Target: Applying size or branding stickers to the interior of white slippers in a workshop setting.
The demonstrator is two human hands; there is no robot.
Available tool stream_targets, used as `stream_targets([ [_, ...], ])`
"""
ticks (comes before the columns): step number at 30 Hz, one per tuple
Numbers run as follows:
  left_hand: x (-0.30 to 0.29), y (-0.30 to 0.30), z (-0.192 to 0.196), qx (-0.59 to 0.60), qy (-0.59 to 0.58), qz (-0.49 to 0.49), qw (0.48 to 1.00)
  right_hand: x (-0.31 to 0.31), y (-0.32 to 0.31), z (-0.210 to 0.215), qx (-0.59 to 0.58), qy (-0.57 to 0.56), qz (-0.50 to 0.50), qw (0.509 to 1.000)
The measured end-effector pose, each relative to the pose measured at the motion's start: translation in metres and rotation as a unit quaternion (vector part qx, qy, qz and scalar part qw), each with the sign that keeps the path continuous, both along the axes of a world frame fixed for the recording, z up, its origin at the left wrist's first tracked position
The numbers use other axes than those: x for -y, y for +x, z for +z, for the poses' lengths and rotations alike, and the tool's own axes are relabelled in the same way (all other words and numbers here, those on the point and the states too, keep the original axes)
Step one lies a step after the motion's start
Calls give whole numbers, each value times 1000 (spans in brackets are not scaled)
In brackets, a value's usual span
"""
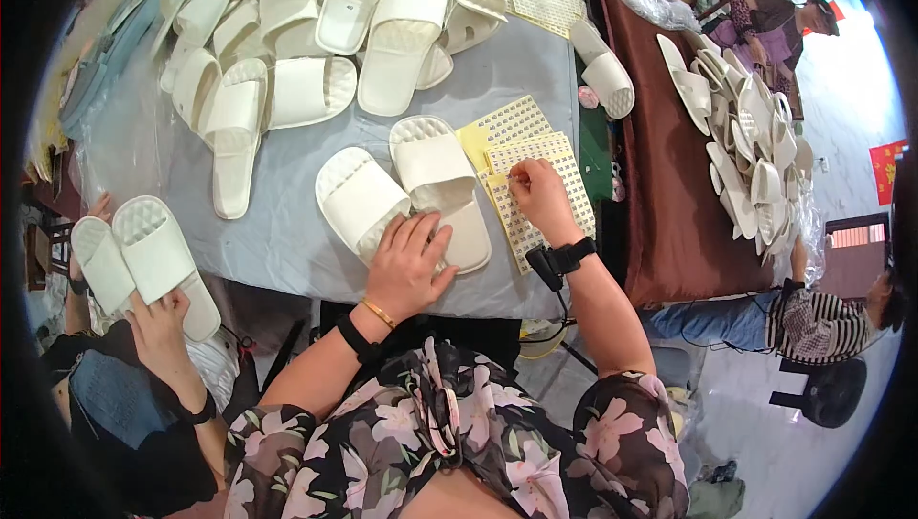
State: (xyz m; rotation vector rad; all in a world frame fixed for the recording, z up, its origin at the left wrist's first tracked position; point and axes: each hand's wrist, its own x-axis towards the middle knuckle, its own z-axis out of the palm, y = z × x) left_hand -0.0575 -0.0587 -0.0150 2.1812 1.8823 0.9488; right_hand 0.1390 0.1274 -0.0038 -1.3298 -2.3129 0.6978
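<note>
Two white slippers with wide straps lie side by side on the table before me, a left slipper (pixel 361 196) and a right slipper (pixel 442 175). My left hand (pixel 409 261) rests across them, fingers spread over the near part of the left one and the edge of the right one. Just to the right lie overlapping yellow sheets of small labels (pixel 564 184). Over these sheets, my right hand (pixel 543 196) has thumb and fingertips pinched together. Whatever is between those fingertips is too small to make out.
A heap of white slippers (pixel 296 22) covers the far left of the grey-covered table (pixel 296 170). At left, a co-worker's hand (pixel 158 318) holds a slipper pair (pixel 153 251). More slippers (pixel 751 137) pile on the brown-covered table (pixel 660 204), with two people beyond.
</note>
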Motion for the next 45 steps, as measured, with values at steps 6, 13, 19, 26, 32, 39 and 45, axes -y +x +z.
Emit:
stream_targets([
  [6,-3,0,0,9,-1,-2,1000,-2,-2,2,27,17,-4,999],
  [13,-1,0,1,13,-3,-2,1000,-1,-1,-1,28,-2,-5,1000],
  [19,0,0,2,14,-11,-1,1000,2,-2,1,29,11,-9,999],
  [26,-1,0,3,12,-10,2,1000,0,-1,1,33,-11,-1,999],
  [32,-1,1,3,11,-9,0,1000,2,-2,2,-4,-9,-11,1000],
  [39,0,0,4,10,-10,1,1000,3,-2,4,4,-14,-13,1000],
  [45,0,0,2,14,-10,0,1000,2,-1,2,4,-25,-15,1000],
])
